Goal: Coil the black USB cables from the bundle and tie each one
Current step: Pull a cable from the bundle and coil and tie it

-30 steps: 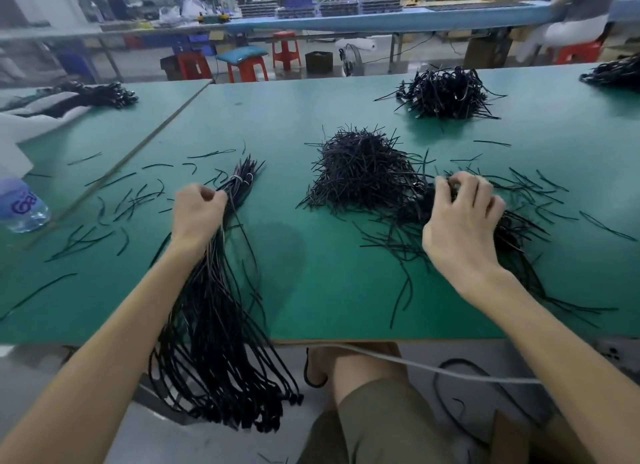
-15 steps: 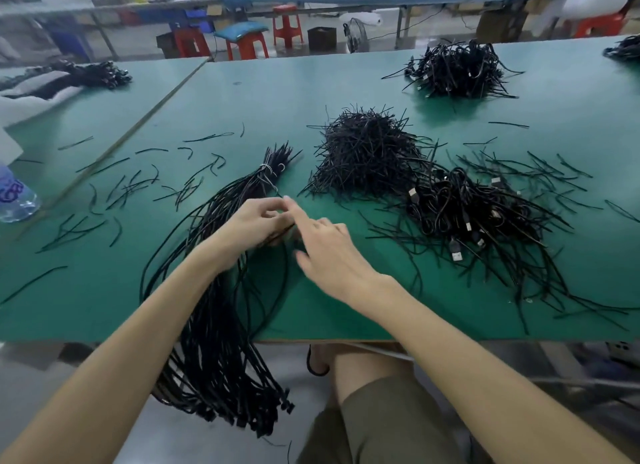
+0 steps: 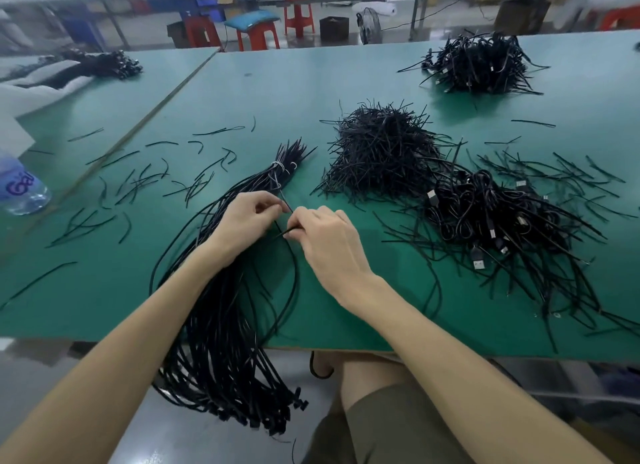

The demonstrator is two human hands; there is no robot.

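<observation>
water bottle (image 3: 20, 190), label "Ga" (rest cropped)

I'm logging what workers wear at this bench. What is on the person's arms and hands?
Nothing shows on them: the left hand and right hand are bare, with no gloves, rings, watch or wristbands, and both forearms are bare with no sleeves in view.

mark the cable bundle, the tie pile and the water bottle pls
cable bundle (image 3: 221, 325): head view, on the strands at mid-length, near the table edge.
tie pile (image 3: 381, 152): head view, on the dense middle of the heap.
water bottle (image 3: 20, 190): head view, on the labelled side, at the left edge.
</observation>
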